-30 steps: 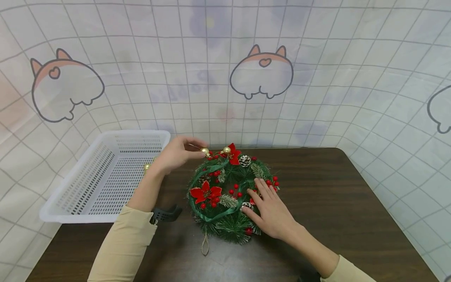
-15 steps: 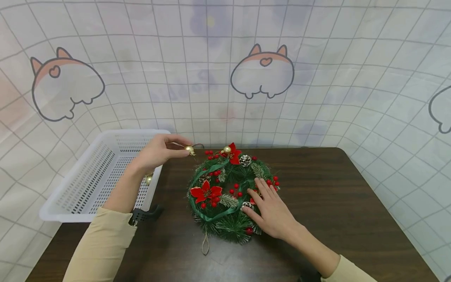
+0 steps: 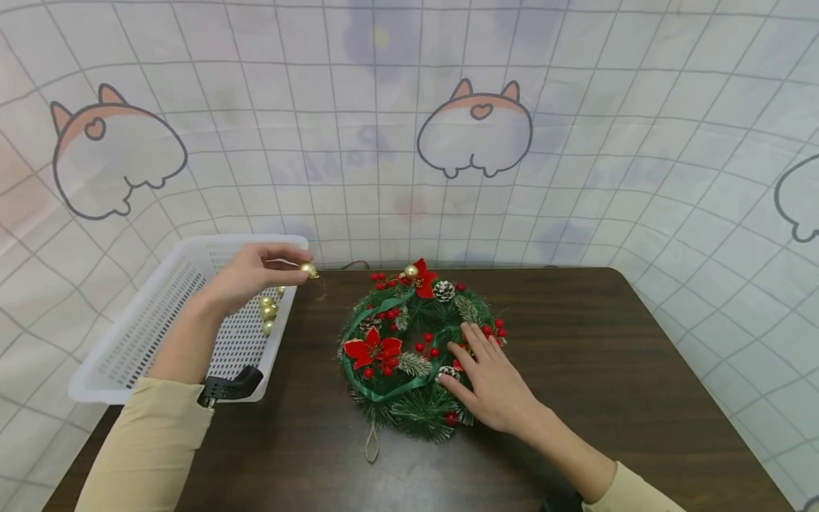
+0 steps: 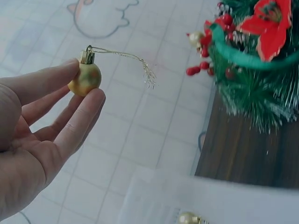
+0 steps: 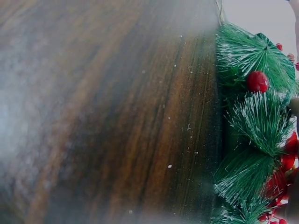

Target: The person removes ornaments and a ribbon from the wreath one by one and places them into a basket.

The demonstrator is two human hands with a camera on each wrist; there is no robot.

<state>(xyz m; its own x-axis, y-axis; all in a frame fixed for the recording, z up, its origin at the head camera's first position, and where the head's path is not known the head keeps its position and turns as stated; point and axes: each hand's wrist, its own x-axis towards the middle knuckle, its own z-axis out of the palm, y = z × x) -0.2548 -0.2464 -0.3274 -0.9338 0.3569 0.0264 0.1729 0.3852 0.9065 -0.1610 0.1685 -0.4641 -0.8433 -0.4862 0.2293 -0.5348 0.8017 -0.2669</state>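
My green wreath [image 3: 422, 313] lies on the worktop [image 3: 576, 341], wound with green ribbon [image 3: 377, 397] and dressed with red flowers [image 3: 373, 348], berries [image 3: 435, 352] and snow-tipped pine cones [image 3: 443, 291], its twine loop [image 3: 373, 429] toward me. My right hand [image 3: 486, 377] rests on its right side, fingers long and slightly spread. Farther off, my left hand [image 3: 256, 277] pinches a small shiny gold bauble [image 4: 86, 79], its thread [image 4: 119, 53] loose, near the right rim of the white basket [image 3: 275, 355]. More gold baubles [image 3: 268, 312] lie inside that. Right of the wreath, dark wood runs to a rounded far corner, the gridded backdrop [image 3: 576, 199] beyond.
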